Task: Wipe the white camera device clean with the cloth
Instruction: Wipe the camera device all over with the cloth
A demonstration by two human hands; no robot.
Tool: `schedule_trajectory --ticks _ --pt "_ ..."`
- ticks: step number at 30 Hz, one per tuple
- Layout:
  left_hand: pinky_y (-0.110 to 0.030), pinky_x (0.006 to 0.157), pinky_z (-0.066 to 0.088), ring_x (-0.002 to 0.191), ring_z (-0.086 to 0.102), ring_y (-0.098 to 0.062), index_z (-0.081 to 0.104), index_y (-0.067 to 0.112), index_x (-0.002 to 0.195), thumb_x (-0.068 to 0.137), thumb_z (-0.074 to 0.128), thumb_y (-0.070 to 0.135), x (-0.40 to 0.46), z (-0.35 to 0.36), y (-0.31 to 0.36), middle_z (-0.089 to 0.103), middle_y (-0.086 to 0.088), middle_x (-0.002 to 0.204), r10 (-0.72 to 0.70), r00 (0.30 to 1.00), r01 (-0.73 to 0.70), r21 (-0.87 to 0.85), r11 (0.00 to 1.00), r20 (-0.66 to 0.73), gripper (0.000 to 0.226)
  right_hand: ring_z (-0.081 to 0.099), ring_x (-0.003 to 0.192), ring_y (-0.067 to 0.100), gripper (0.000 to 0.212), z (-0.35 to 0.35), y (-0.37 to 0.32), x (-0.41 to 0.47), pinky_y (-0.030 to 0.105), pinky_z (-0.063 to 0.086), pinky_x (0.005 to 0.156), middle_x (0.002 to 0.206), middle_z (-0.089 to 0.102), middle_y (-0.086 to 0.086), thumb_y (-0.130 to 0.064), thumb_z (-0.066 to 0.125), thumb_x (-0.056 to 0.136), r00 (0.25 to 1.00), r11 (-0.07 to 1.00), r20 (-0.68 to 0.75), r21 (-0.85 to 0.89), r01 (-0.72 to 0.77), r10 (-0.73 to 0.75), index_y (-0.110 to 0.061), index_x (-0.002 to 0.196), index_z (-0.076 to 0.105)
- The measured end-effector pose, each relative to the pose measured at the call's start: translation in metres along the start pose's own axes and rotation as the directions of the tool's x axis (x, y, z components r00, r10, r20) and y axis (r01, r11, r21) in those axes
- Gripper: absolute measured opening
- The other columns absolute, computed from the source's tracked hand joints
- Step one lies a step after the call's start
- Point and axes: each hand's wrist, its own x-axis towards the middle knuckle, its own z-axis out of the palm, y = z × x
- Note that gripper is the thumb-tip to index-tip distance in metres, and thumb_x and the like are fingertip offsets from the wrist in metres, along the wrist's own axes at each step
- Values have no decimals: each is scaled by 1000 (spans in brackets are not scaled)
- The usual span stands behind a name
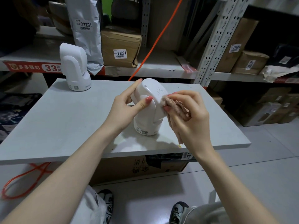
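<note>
White camera device (pixel 149 109) stands mid-table (pixel 64 120), head tilted. Left hand (pixel 127 104) grips head, thumb on near face, fingers curled over far side, tips hidden. Right hand (pixel 187 115) pinches bunched pinkish cloth (pixel 174 109) against device's right flank; cloth's lower end hidden behind wrist. Second white camera (pixel 75 68) at table's far left corner, label unreadable.

We cannot see the lens side of the white camera device (pixel 149 109); it faces away from us. Our right hand (pixel 191 117) covers most of the cloth (pixel 174 110). The small labels on the device base are too small to read. The carton (pixel 129 168) under the bench (pixel 64 120) is mostly hidden.
</note>
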Motion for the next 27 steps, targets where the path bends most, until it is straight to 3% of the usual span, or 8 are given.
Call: schedule_trajectory --ticks 2,4,9,17,23,27 --pt "-45 99 50 124 53 -7 46 30 142 72 70 48 -1 2 -1 57 9 135 -4 999 4 9 1000 -47 76 62 97 28 19 3 3 -2 36 55 78 105 60 12 -15 72 87 992 989 -7 -85 121 -122 -6 104 71" --pt "-46 97 51 124 53 -8 48 32 140 71 74 56 -1 5 -2 57 9 135 4 997 -2 25 1000 -78 78 62 93 33 18 2 6 -3 41 55 73 104 61 13 -13 73 87 980 968 -24 -165 190 -196 -5 103 72" --pt "-47 97 50 127 52 -12 50 35 138 61 69 66 2 10 -5 58 8 136 22 992 -16 51 999 -127 85 63 90 30 10 2 8 -10 32 55 71 97 66 11 -9 75 86 946 918 -32 -256 303 -321 -6 95 76" --pt "-48 93 53 121 57 -11 54 39 133 64 71 65 7 10 -7 64 9 128 7 988 -5 13 1000 -156 75 58 85 21 6 14 15 -28 32 53 52 86 68 4 -12 74 87 922 835 85 -398 379 -378 -11 92 77" --pt "-48 93 53 123 55 -10 51 37 136 62 70 65 5 9 -7 61 8 132 16 990 -11 34 999 -143 81 60 84 23 5 11 5 -4 30 53 59 86 70 4 -15 75 87 917 848 -114 -437 299 -382 -13 91 78" --pt "-48 93 53 125 53 -10 51 39 136 63 68 66 5 10 -7 60 11 134 28 989 -19 60 998 -146 80 60 82 24 5 13 11 -10 31 52 57 84 70 4 -15 74 88 908 831 -99 -452 323 -406 -12 90 78"
